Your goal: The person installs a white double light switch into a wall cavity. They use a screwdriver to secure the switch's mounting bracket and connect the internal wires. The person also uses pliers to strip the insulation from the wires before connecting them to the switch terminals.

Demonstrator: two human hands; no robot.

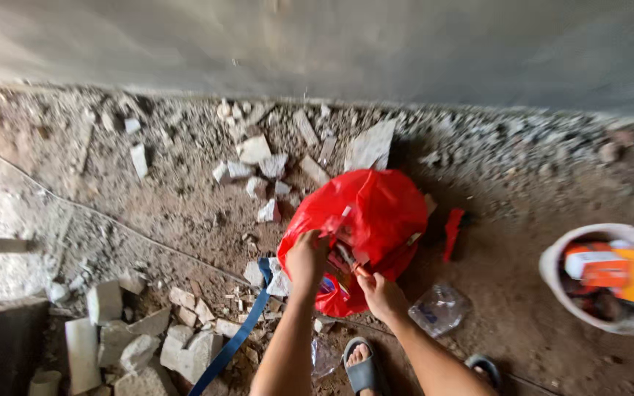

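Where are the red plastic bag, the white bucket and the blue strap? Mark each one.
red plastic bag (383,205), head view, upper bulge.
white bucket (552,265), head view, left rim.
blue strap (238,335), head view, middle stretch.

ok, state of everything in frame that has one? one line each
red plastic bag: open at the mouth, contents partly showing
left hand: gripping the bag's rim
right hand: at the bag's mouth, grip unclear
white bucket: upright, filled with items
clear plastic wrapper: crumpled on the dirt
blue strap: lying slack over rubble
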